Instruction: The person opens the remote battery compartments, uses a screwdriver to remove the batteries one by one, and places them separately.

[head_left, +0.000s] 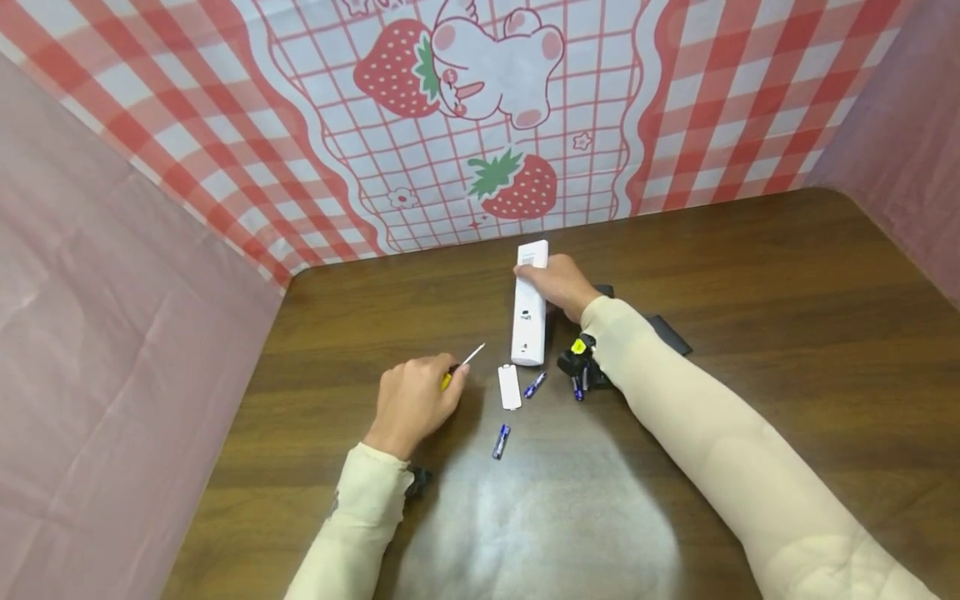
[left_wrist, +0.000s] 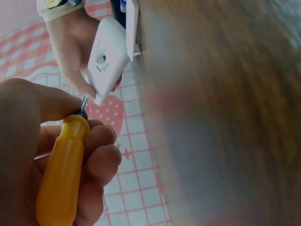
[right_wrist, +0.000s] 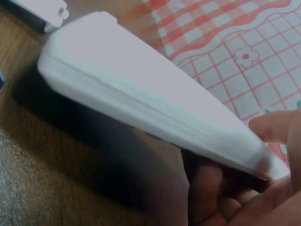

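My left hand (head_left: 420, 396) holds a screwdriver (left_wrist: 61, 174) with a yellow handle, fingers curled round it. Its thin metal shaft points up and to the right in the head view. Further back, my right hand (head_left: 562, 283) grips the far end of a long white remote control (head_left: 529, 325), thumb on top and fingers beneath. A label and small dark marks show on the remote's upward face. In the right wrist view its smooth white side (right_wrist: 141, 94) hangs over the table. Just below the remote's near end lies a white battery cover (head_left: 509, 387); the screwdriver tip is apart from both.
One blue battery (head_left: 535, 385) lies beside the cover, another (head_left: 501, 442) nearer me. Under the right forearm are black items (head_left: 600, 379) with blue batteries, partly hidden. A flat black piece (head_left: 670, 334) lies right of the sleeve. A checked cloth (head_left: 450, 167) backs the wooden table (head_left: 787, 317).
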`<state>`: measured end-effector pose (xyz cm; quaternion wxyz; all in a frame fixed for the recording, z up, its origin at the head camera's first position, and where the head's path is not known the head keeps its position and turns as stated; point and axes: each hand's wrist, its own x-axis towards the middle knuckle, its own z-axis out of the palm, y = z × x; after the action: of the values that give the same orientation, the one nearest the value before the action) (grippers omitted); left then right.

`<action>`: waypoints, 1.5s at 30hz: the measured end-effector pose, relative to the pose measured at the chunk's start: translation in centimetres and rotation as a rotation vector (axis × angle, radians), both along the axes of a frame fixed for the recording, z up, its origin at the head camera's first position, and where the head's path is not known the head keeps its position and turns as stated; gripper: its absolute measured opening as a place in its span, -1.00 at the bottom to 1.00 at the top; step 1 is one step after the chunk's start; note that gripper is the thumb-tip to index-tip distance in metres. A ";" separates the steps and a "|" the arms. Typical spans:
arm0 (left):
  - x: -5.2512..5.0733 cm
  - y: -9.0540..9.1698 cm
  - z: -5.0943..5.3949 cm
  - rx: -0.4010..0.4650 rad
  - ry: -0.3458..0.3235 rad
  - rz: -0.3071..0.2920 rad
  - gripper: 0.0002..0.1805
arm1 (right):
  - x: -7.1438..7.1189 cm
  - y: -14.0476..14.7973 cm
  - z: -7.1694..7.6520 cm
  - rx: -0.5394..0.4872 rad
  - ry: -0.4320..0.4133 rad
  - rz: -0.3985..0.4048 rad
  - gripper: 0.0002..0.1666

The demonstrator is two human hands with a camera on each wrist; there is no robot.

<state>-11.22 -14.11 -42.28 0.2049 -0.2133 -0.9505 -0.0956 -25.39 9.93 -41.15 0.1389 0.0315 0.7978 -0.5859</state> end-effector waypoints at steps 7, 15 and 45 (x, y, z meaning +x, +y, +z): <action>0.0 -0.2 -0.2 0.002 -0.006 0.000 -0.75 | 0.1 -0.2 -0.2 0.036 0.019 0.014 -0.56; 0.0 -0.2 -0.3 -0.002 -0.006 0.001 -0.75 | 0.7 -0.2 -0.6 0.017 -0.014 0.025 -0.57; -0.3 0.0 -0.4 -0.007 0.000 0.031 -0.75 | 1.6 1.3 -0.8 0.134 0.071 0.033 -0.42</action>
<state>-11.49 -14.10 -42.64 0.2054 -0.1993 -0.9540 -0.0889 -23.74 11.19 -41.99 0.1177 0.0064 0.8400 -0.5296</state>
